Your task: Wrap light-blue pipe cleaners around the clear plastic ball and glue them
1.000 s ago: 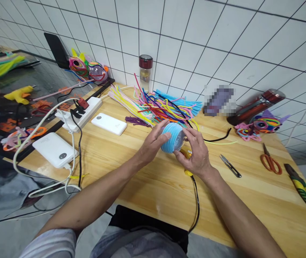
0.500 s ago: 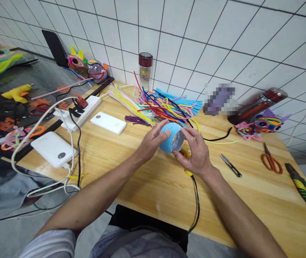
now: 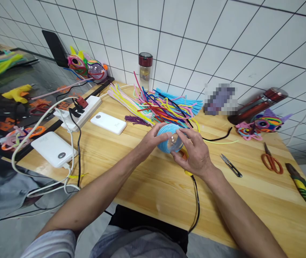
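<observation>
Between my two hands is a clear, rounded plastic container [image 3: 163,147] wrapped in rows of light blue pipe cleaner, its transparent open-looking end turned towards me. My left hand [image 3: 150,144] grips it from the left, the thumb lying across the blue wrapping. On the other side, the thumb and fingers of my right hand [image 3: 195,153] hold its edge. Partly hidden below my right hand lies a yellow and orange tool [image 3: 188,173] with a black cord. Behind the container spreads a loose heap of coloured pipe cleaners [image 3: 166,107].
Thread snips [image 3: 231,166], orange-handled scissors [image 3: 271,163] and a green-yellow cutter [image 3: 305,191] lie right. White power banks [image 3: 108,123] and a power strip [image 3: 85,111] with cables sit left. A glass bottle [image 3: 145,71] and a dark red flask [image 3: 260,104] are by the wall.
The wrapped container has turned slightly in my hands, its clear end now facing more towards me, and it has shifted a little left. Both hands keep their hold.
</observation>
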A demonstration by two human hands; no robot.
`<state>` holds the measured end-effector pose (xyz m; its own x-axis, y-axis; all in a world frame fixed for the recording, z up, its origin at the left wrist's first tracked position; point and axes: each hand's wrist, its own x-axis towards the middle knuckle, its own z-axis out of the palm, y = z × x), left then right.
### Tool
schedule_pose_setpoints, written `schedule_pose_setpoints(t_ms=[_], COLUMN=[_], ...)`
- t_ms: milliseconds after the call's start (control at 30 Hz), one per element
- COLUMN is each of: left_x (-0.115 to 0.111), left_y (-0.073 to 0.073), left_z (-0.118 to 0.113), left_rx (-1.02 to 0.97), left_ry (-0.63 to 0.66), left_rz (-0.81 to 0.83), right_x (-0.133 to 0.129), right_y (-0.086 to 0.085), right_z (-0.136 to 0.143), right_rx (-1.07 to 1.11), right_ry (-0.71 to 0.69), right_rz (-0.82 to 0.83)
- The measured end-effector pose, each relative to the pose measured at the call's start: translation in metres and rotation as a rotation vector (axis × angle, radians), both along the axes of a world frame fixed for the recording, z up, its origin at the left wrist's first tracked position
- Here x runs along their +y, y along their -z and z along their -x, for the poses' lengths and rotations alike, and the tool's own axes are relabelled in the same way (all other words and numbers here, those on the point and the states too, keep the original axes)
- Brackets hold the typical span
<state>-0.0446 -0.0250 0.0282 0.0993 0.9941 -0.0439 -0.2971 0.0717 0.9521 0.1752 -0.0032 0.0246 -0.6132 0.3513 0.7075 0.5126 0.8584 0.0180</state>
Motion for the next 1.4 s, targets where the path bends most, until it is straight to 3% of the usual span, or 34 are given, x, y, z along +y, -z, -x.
schedule_pose_setpoints(t_ms=[667, 1167, 1400], left_x=[0.0008, -0.0006, 0.0022], left_y=[0.004, -0.0026, 0.0017], left_z=[0.0026, -0.0004, 0.0037], left_rx=[-0.046, -0.098, -0.056], left_ry=[-0.017, -0.067, -0.008], left_rz=[-0.012, 0.047, 0.004], right_x=[0.0016, 0.0036, 0.0035], right_y=[-0.0019, -0.0001, -0.0005], right_z=[-0.0018, -0.004, -0.004], right_rx=[0.017, 0.016, 0.014], right_ry=[-0.019, -0.032, -0.036], right_rz=[0.034, 0.047, 0.07])
